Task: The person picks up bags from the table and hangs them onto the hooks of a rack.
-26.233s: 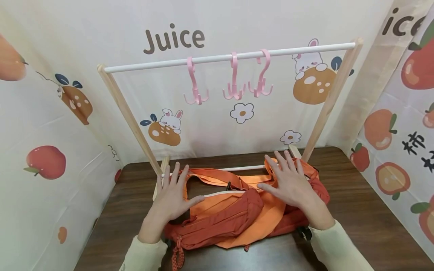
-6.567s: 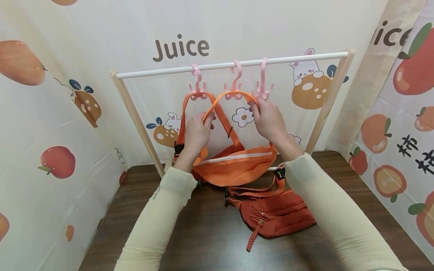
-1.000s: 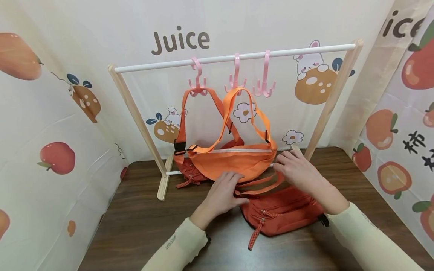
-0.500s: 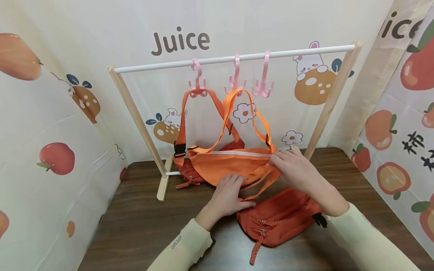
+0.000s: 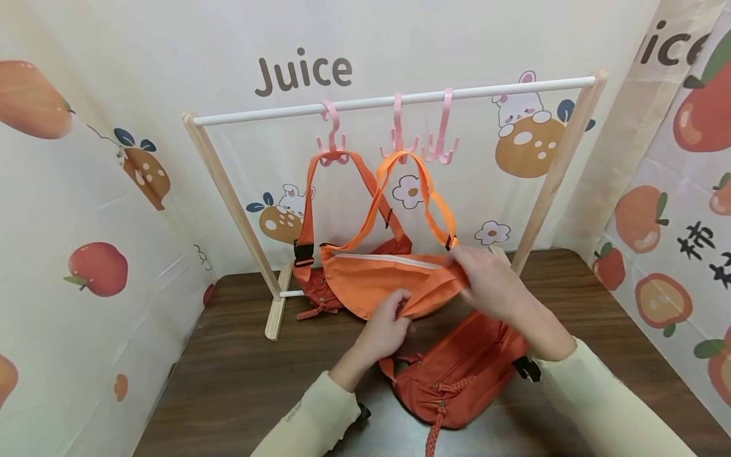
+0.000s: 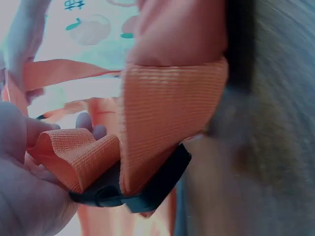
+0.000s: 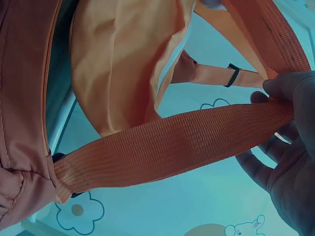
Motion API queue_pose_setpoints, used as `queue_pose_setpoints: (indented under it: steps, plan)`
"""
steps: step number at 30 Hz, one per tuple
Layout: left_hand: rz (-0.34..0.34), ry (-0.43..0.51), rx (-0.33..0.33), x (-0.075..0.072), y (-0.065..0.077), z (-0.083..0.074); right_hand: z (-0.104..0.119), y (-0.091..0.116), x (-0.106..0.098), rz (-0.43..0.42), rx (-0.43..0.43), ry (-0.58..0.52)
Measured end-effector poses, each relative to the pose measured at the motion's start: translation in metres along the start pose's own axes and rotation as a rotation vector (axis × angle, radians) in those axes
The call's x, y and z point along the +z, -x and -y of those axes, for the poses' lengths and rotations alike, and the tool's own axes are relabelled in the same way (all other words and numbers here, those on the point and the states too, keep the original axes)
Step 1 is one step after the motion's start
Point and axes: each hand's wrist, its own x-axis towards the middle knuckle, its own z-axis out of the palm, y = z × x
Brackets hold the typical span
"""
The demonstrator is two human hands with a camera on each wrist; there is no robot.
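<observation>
A rust-red waist bag (image 5: 457,374) lies on the table, its orange strap (image 7: 172,147) raised between my hands. My left hand (image 5: 385,330) pinches the strap beside a black buckle (image 6: 157,182). Farther along it, my right hand (image 5: 491,282) grips the strap between thumb and fingers. Behind them an orange waist bag (image 5: 365,279) with a white zipper hangs by its strap from the middle pink hook (image 5: 398,130). Another red waist bag (image 5: 321,293), partly hidden by the orange one, has its strap over the left pink hook (image 5: 333,136).
A third pink hook (image 5: 441,139) hangs bare at the right of the white rail (image 5: 365,103). Wooden posts (image 5: 225,184) hold the rail up on the brown table (image 5: 228,381). Printed cloth walls (image 5: 114,355) enclose the back and sides.
The bags began heaped on the table; two now hang, the orange one lately strung up by both hands. In the last second the hands raised the remaining strap and its red bag swung nearer.
</observation>
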Motion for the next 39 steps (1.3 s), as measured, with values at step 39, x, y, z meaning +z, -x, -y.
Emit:
queue_pose_setpoints:
  steps: [39]
  plan:
    - [-0.263,-0.158,0.288,-0.061,-0.016,-0.087,-0.01,-0.026,-0.048,-0.032,0.196,-0.561]
